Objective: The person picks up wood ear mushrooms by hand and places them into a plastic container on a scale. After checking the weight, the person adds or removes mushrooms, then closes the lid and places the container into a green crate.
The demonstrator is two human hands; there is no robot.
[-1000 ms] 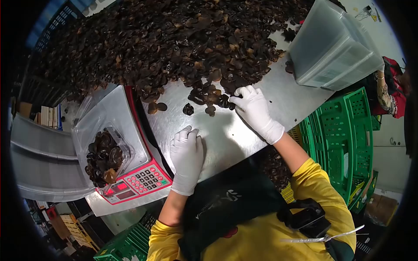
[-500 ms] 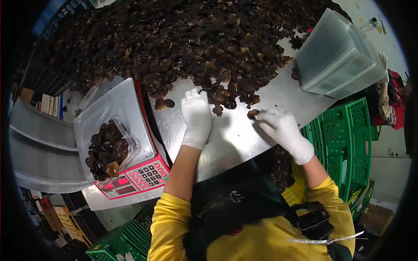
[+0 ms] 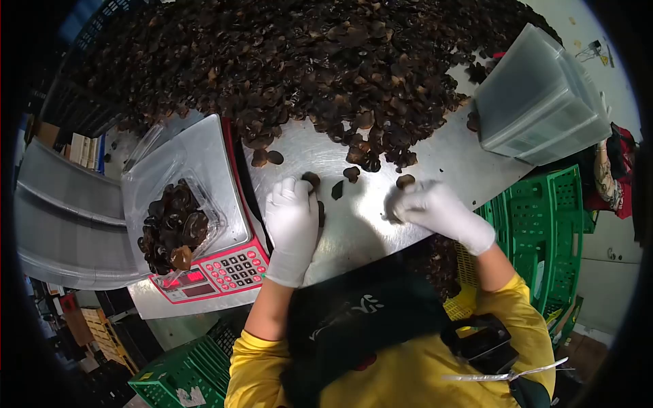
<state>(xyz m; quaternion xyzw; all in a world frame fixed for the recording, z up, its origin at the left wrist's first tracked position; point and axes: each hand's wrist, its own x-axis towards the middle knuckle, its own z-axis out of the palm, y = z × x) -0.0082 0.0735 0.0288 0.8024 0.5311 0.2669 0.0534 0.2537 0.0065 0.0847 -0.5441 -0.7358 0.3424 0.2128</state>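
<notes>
My left hand (image 3: 292, 228), in a white glove, is closed with its fingers curled beside the scale. A wood ear mushroom (image 3: 311, 179) shows at its fingertips, and another dark piece pokes out at its thumb side. Across the bare metal, my right hand (image 3: 439, 209), gloved too, points left with its fingertips smeared by motion. A brown wood ear mushroom (image 3: 405, 181) sits just above those fingers. Between the hands lie a dark flat piece (image 3: 337, 190) and a small mushroom (image 3: 351, 174). Behind them spreads a large heap of wood ear mushrooms (image 3: 320, 75).
On the left, a red-framed scale (image 3: 235, 204) carries a clear plastic tub (image 3: 216, 228) holding mushrooms. Stacked clear containers (image 3: 537, 102) stand at the table's right. Green crates (image 3: 544, 224) flank the table, and a person's tattooed arm (image 3: 604, 173) shows at far right.
My left hand has drawn back from the heap toward me, and mushroom pieces now lie on the metal between the hands. The right hand has shifted slightly down, its fingers blurring.
</notes>
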